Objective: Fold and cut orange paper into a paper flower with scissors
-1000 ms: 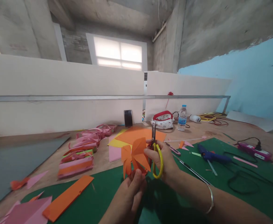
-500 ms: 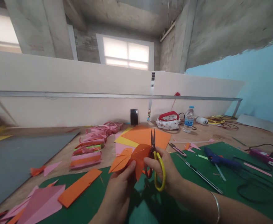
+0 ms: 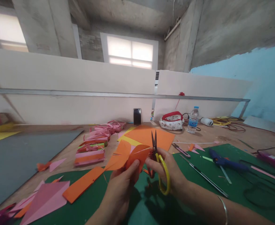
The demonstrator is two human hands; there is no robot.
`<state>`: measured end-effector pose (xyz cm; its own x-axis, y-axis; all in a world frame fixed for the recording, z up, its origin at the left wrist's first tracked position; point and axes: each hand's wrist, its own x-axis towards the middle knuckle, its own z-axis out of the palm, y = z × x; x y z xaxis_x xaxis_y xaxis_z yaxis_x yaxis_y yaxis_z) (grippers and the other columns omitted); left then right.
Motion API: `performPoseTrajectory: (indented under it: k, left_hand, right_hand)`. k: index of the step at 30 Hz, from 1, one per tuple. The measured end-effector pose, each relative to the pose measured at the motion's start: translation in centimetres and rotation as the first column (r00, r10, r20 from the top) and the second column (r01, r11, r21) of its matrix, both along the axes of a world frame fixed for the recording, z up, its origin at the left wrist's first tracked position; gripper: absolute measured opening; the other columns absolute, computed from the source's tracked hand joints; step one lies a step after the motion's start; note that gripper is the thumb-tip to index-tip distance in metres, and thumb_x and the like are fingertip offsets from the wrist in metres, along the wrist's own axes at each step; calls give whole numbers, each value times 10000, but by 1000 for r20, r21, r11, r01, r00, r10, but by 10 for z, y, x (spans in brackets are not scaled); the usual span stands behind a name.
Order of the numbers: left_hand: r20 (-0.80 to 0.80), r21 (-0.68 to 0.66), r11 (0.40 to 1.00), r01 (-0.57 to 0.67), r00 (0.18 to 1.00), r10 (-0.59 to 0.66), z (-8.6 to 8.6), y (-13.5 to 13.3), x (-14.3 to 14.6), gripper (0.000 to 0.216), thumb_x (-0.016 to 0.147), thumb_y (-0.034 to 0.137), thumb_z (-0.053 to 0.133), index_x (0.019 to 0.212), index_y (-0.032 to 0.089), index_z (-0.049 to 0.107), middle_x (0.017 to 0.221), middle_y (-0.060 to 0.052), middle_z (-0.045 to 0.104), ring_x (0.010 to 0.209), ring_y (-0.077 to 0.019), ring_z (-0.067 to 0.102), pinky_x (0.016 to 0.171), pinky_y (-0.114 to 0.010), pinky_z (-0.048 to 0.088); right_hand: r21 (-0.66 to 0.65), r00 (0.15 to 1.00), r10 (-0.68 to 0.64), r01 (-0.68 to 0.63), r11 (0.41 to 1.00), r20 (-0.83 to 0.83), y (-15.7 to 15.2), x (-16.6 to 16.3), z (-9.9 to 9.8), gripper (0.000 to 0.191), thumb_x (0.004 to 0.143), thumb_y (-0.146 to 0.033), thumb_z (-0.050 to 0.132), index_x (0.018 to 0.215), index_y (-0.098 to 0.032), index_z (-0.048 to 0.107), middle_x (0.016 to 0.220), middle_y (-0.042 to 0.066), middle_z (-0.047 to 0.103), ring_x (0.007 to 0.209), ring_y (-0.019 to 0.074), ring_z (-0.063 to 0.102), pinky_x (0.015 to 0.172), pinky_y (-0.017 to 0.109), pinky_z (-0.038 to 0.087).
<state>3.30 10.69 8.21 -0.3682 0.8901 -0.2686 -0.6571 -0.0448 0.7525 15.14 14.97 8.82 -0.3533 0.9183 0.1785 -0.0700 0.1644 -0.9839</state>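
Between the thumb and fingers of my left hand [image 3: 123,184] is a folded orange paper piece [image 3: 120,154] with curved, slit edges. My right hand [image 3: 167,168] is closed round a pair of scissors [image 3: 163,175] with yellow handles, their dark blades pointing up and slightly apart. The fingertips of my right hand meet the right edge of the orange paper; whether they also pinch it I cannot tell. Under both hands lies a green cutting mat [image 3: 146,203]. A folded orange paper strip [image 3: 83,184] rests on the mat left of my left hand.
Pink paper [image 3: 45,200] lies front left, with pink paper bundles [image 3: 92,153] behind. Orange sheets [image 3: 153,137] are at the back beside a phone [image 3: 137,116]. To the right are a craft knife [image 3: 181,150], a pen-like rod [image 3: 205,176], a blue glue gun [image 3: 226,162] and a water bottle [image 3: 193,120].
The orange paper has turned in my left hand, its left part now spread wider and higher. The view has shifted slightly. The scissors remain in my right hand.
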Motion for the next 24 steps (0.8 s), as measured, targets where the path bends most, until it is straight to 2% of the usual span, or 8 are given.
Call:
performPoseTrajectory:
  k: [2, 4, 6, 8, 12, 15, 18, 24]
  left_hand:
    - [9, -24, 999, -45, 999, 46, 3, 4, -11, 149, 675, 39, 670, 722, 173, 623, 693, -4, 696, 603, -108, 650, 564, -188, 514]
    - [11, -52, 991, -123, 992, 124, 7, 7, -23, 152, 669, 59, 683, 718, 181, 607, 698, 16, 679, 563, -84, 626, 506, -170, 489]
    - [10, -75, 982, -176, 984, 177, 9, 10, -33, 189, 654, 79, 705, 761, 194, 600, 734, 35, 665, 548, -65, 609, 487, -163, 475]
    - [-7, -88, 977, -195, 981, 195, 9, 11, -38, 224, 632, 97, 728, 786, 199, 602, 756, 45, 654, 534, -50, 593, 480, -155, 463]
    - [-60, -74, 986, -151, 987, 146, 5, 12, -34, 202, 632, 100, 720, 786, 183, 618, 758, 17, 659, 551, -66, 600, 501, -171, 470]
    - [-110, -50, 992, -116, 988, 110, 2, 11, -29, 202, 645, 110, 701, 814, 182, 617, 734, 1, 660, 582, -97, 615, 552, -219, 498]
    - [-200, -29, 995, -96, 976, 88, 2, 10, -27, 235, 627, 157, 722, 838, 179, 620, 721, 5, 664, 577, -96, 604, 550, -209, 484]
    - [-408, -1, 999, -41, 912, 37, 6, 4, -27, 280, 614, 261, 734, 845, 117, 666, 646, -16, 663, 577, -129, 599, 519, -208, 463]
  right_hand:
    - [77, 987, 22, -35, 996, 162, 6, 10, 7, 293, 686, -283, 648, 939, -152, 582, 705, -22, 507, 608, 107, 483, 566, 216, 402]
    - [131, 934, 89, -143, 981, 347, 11, 19, 15, 257, 700, -279, 642, 923, -154, 619, 699, -22, 520, 636, 113, 490, 573, 208, 386]
    - [146, 855, 156, -259, 955, 494, 15, 26, 20, 197, 711, -303, 636, 836, -151, 647, 655, -26, 513, 615, 113, 477, 542, 202, 355]
    - [121, 800, 202, -323, 939, 565, 16, 28, 21, 187, 717, -322, 629, 780, -148, 651, 623, -28, 504, 584, 110, 462, 515, 201, 329]
    - [-15, 773, 305, -358, 934, 557, 13, 22, 14, 192, 729, -309, 598, 815, -147, 655, 604, -23, 523, 528, 105, 443, 492, 205, 322]
    - [-4, 780, 299, -356, 935, 549, 12, 18, 9, 195, 729, -305, 593, 804, -138, 660, 578, -21, 513, 518, 102, 418, 478, 200, 309]
    - [8, 785, 294, -355, 935, 545, 11, 17, 6, 195, 733, -317, 585, 755, -134, 646, 544, -29, 473, 504, 96, 401, 460, 192, 300]
    - [-4, 781, 278, -333, 943, 559, 8, 14, 5, 198, 734, -325, 578, 726, -133, 628, 549, -26, 481, 502, 96, 407, 452, 190, 300]
